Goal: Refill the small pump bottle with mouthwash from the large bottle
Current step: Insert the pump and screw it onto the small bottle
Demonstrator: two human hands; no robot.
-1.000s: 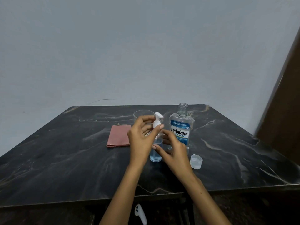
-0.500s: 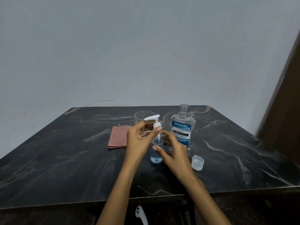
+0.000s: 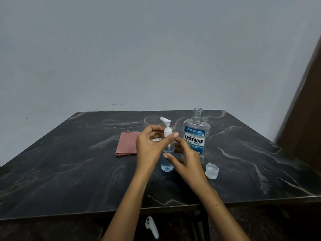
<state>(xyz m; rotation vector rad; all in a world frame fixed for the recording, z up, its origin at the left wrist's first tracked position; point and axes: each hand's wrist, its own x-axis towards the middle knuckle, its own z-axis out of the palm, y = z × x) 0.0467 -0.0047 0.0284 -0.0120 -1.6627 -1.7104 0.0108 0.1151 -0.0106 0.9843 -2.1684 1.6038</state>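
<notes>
The small clear pump bottle (image 3: pixel 167 163) stands on the dark marble table (image 3: pixel 69 167) with blue liquid in its lower part. Its white pump head (image 3: pixel 167 127) sits raised above the neck, the tube showing between collar and bottle. My left hand (image 3: pixel 150 148) pinches the pump collar with thumb and fingers. My right hand (image 3: pixel 186 161) wraps the bottle body from the right. Just right of them stands the large Listerine bottle (image 3: pixel 195 134), uncapped and upright. Its clear cap (image 3: pixel 212 171) lies on the table at the right.
A clear plastic cup (image 3: pixel 151 121) stands behind my hands. A folded pink cloth (image 3: pixel 126 143) lies to the left. A brown door or panel (image 3: pixel 305 108) rises at the right edge. A white controller-like object (image 3: pixel 152 226) sits below the table's front edge.
The pump nozzle has turned round, from pointing away, to the left, to pointing back left now. My hands have stayed on the collar and the bottle.
</notes>
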